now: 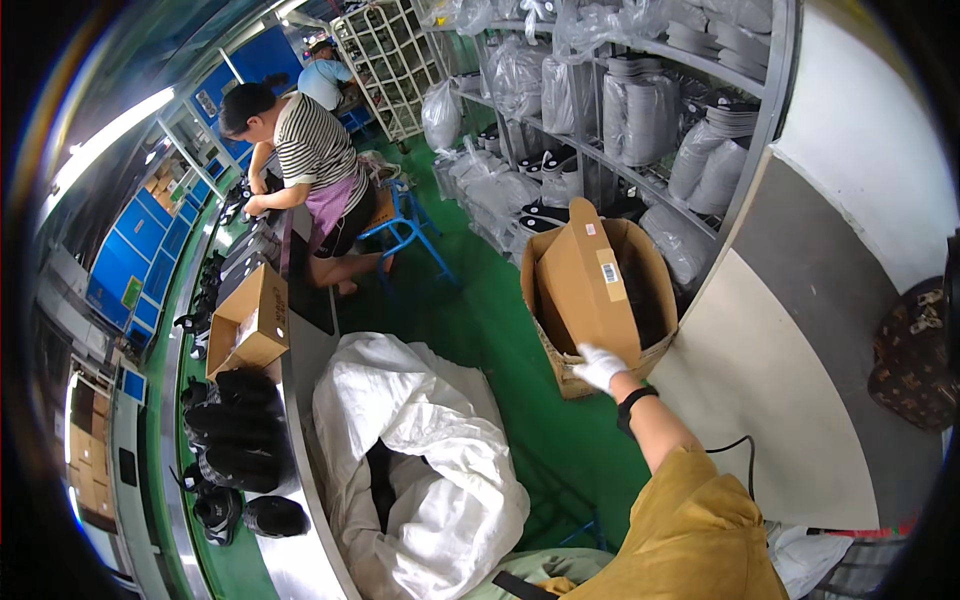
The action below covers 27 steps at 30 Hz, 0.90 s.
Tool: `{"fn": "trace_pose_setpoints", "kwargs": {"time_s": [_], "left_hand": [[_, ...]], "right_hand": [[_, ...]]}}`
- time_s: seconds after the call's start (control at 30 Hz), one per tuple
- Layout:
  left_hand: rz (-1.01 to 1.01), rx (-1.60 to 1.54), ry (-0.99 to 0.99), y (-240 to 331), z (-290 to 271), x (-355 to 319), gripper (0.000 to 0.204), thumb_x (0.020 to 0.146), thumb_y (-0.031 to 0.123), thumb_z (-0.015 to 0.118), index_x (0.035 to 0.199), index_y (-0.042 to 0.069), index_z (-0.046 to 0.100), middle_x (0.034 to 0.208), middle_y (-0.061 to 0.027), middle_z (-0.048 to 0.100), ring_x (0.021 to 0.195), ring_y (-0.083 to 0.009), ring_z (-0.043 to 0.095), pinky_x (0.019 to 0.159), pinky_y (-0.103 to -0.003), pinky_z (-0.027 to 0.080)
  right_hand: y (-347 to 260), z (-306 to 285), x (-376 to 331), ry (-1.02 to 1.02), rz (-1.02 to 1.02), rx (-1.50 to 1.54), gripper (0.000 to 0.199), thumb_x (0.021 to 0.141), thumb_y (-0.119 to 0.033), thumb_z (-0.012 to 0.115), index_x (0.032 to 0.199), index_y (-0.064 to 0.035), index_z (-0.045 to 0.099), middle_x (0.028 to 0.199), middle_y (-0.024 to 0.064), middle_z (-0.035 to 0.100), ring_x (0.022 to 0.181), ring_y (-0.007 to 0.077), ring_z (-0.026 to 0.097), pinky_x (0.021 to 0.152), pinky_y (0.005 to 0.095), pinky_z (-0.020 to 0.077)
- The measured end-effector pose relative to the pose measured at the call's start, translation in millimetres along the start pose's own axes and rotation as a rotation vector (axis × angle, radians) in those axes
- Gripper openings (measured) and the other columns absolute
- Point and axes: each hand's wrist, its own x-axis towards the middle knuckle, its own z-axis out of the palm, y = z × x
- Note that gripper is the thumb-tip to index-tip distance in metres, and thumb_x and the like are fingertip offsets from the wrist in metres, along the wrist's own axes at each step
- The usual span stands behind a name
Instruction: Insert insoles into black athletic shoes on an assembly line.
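My right hand [602,369], in a white glove, reaches out to a large open cardboard box [567,376] on the floor. Its fingers are apart and lie by the box's near rim, at the lower end of a flattened cardboard carton [588,280]. Whether the glove touches the carton cannot be made out. The carton stands tilted inside the box, its upper end sticking out above the rim. A black band circles my right wrist, below a mustard-yellow sleeve. My left hand is out of view.
A large white sack [420,400] lies before me, beside a conveyor line carrying black shoes [240,430] and a small carton [262,325]. Metal shelves [650,165] hold bagged soles. A co-worker [305,150] sits on a blue stool [405,225]. A curved pale panel [760,390] stands right.
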Motion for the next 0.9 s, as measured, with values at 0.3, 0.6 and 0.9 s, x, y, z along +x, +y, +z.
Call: {"fn": "trace_pose_setpoints", "kwargs": {"time_s": [0.3,0.6,0.9], "left_hand": [[-0.078,0.096,0.02,3,-4,-1,0.028,0.09,0.009,0.064,0.117,0.004,0.064,0.114,-0.0105,0.064,0.102,-0.0254,0.06,0.091,-0.038,0.05],[-0.177,0.16,0.057,39,18,-6,0.033,0.091,0.011,0.065,0.122,0.003,0.063,0.117,-0.0134,0.064,0.104,-0.0268,0.06,0.088,-0.039,0.051],[-0.116,0.191,0.062,26,12,-14,0.032,0.092,0.014,0.064,0.122,0.001,0.064,0.117,-0.014,0.064,0.105,-0.0266,0.06,0.093,-0.037,0.049]], "right_hand": [[65,-30,12,0.015,0.415,-0.064,0.099,0.081,-0.031,0.076,0.158,-0.0078,0.018,0.165,0.0206,0.011,0.138,0.0424,0.044,0.114,0.0413,0.04],[-27,1,1,-0.068,0.05,-0.66,0.035,0.088,-0.017,0.062,0.123,-0.0144,0.064,0.117,0.0089,0.072,0.115,0.0263,0.067,0.092,0.043,0.047],[21,38,23,-0.065,-0.118,-0.654,0.023,0.09,-0.017,0.057,0.1,-0.0125,0.078,0.102,0.0121,0.076,0.099,0.029,0.073,0.082,0.0461,0.0548]]}}
